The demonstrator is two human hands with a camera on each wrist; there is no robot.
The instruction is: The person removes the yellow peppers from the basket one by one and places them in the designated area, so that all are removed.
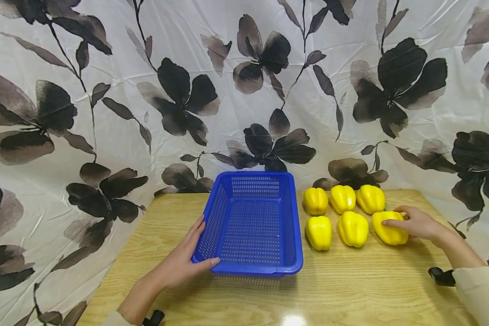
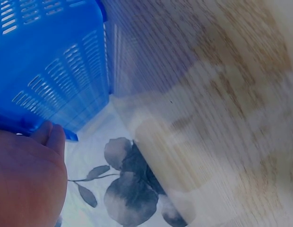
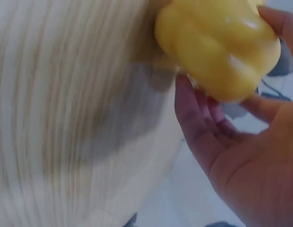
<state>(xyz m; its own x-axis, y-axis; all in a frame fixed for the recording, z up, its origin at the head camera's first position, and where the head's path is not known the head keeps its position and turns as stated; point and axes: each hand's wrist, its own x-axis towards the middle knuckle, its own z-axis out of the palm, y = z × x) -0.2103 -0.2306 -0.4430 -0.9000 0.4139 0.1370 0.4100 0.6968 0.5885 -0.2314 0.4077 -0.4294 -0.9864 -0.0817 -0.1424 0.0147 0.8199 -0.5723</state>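
Note:
A blue plastic basket [image 1: 252, 226] with slotted walls stands on the table, its inside bare. My left hand [image 1: 179, 262] holds its near left corner, the thumb over the front rim and the fingers along the left rim. In the left wrist view, part of that hand [image 2: 28, 175] shows against the basket's rim. To the right, my right hand [image 1: 419, 222] grips a yellow bell pepper [image 1: 391, 231], the nearest one on the right. The right wrist view shows the fingers and thumb around this pepper [image 3: 222, 47]; whether it touches the table is unclear.
Several more yellow bell peppers sit in two rows right of the basket, among them a front one [image 1: 352, 229] and a back one [image 1: 315, 201]. The wooden table [image 1: 350, 290] ends at a floral cloth [image 1: 228, 113] hanging behind it.

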